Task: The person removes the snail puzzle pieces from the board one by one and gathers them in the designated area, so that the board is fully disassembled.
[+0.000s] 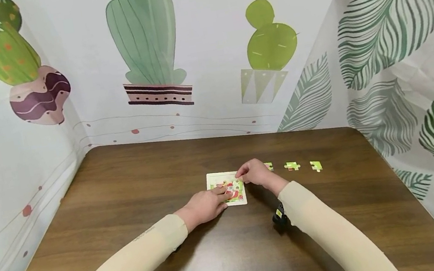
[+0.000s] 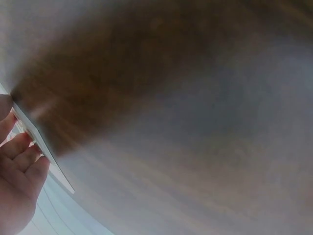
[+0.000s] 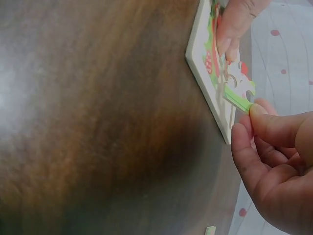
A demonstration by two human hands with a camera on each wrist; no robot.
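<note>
A small square jigsaw puzzle board point(image 1: 215, 175) with a pale frame lies on the table, its picture in green, red and white. My left hand point(image 1: 206, 206) rests on its left side, fingers stretched over the picture and thumb by the near edge. At the board's right edge, my right hand point(image 1: 258, 172) pinches a green-edged puzzle piece point(image 3: 238, 102) between thumb and forefinger. In the right wrist view that piece is tilted, its far end over the picture. The left wrist view shows the left fingers point(image 2: 29, 159) along the board's rim.
Loose puzzle pieces point(image 1: 292, 166) lie in a row right of the board, one partly behind the right hand. The brown wooden table point(image 1: 123, 188) meets a cloth-covered wall point(image 1: 213, 60) printed with cacti and leaves. A black wrist device point(image 1: 280, 218) hangs under the right sleeve.
</note>
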